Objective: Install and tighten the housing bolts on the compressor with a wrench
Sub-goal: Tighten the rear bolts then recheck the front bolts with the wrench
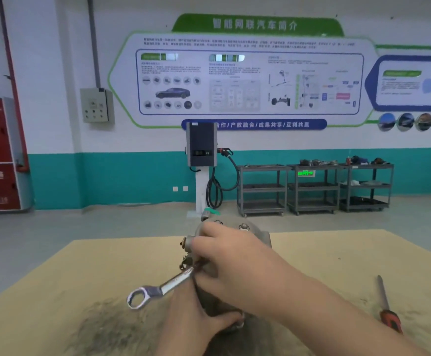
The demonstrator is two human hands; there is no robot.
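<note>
Since the compressor (235, 232) at the board's (55, 291) middle looks heavy and rigid cast metal, your left hand (199, 319) grips its near end. Right hand (237, 265) curls round one wrench (158, 291), stiff, possibly slick. Two bolts (243, 227) visible on its far face; one screwdriver (388, 309) lies right of it.

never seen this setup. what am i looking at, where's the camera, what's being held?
No robot here: one camera on a person's head looks forward and down at two bare hands. On a tan board stands a grey compressor. The right hand reaches over it and holds a wrench, whose ring end sticks out to the left. The left hand steadies the compressor's near end in its grip. A screwdriver with an orange handle lies to the right. Behind are carts and a wall poster.
</note>
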